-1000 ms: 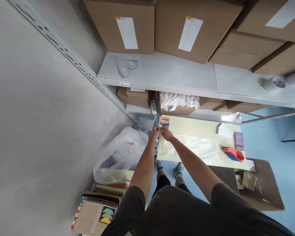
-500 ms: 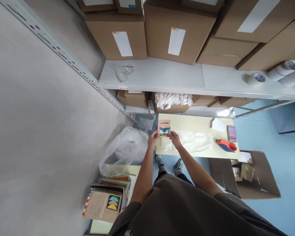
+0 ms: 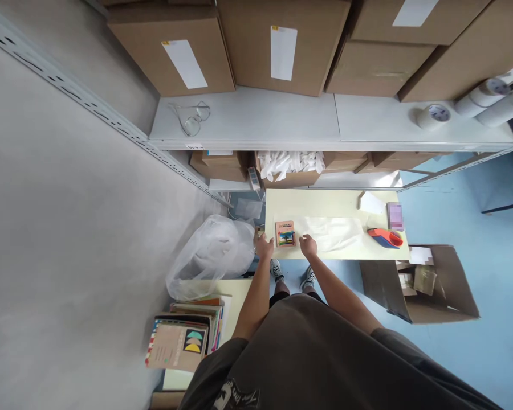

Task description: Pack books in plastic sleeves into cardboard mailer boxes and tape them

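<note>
A small pink book (image 3: 285, 234) with a colourful tree picture lies flat at the left end of the pale yellow table (image 3: 308, 200). Just left of it, at the table's edge, is my left hand (image 3: 264, 246), fingers apart and holding nothing. My right hand (image 3: 308, 245) hovers a little to the right of the book, near the front edge; its fingers are curled, and I cannot make out whether anything is in them. A white translucent sheet (image 3: 333, 232) is spread on the table beyond my right hand.
On the table's right end are a white card stack (image 3: 371, 203), a purple pack (image 3: 395, 216) and a red-blue holder (image 3: 385, 237). An open carton (image 3: 444, 285) stands right, a plastic bag (image 3: 218, 247) left, books (image 3: 179, 344) lower left. Shelving (image 3: 256, 117) with boxes runs behind.
The pink book was held up between both hands; now it lies on the table, let go. My hands have moved apart and down. The camera view has shifted.
</note>
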The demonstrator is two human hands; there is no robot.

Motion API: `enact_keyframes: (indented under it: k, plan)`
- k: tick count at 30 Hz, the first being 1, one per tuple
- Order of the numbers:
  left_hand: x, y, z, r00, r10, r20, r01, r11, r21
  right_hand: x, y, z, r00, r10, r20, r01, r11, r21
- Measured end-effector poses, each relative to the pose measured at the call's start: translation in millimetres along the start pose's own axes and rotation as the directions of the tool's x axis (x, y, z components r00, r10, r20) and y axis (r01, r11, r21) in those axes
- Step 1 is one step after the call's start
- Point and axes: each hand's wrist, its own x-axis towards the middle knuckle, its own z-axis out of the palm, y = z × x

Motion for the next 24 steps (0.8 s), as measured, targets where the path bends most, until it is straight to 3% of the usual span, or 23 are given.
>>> enact_keyframes:
  k: [5,8,11,15,19,24]
  plan:
    - [5,12,14.0,0.998,0.037,0.054,-0.038,0.999,0.006,-10,-11,12,0.946,-0.281,0.163,0.307,0.938,-0.162]
    - [7,20,22.4,0.998,-0.054,0.028,0.054,0.999,0.000,-17,-19,27,0.925,-0.293,0.243,0.354,0.897,-0.266]
    - [10,23,24.3,0.994,-0.111,0.005,0.111,0.991,-0.080,-19,-23,39,0.924,-0.289,0.251,0.353,0.895,-0.272]
    - [11,19,20.4,0.995,-0.100,0.030,0.104,0.970,-0.219,-15,-17,44,0.913,-0.332,0.238,0.371,0.918,-0.143]
    - [3,21,15.2,0.995,-0.095,-0.014,0.090,0.971,-0.222,-10,-9,34,0.913,-0.351,0.208,0.361,0.933,-0.006]
    - [-27,49,23.3,0.992,0.059,-0.112,-0.080,0.978,-0.191,-4,-14,20,0.952,-0.261,0.162,0.186,0.909,0.374]
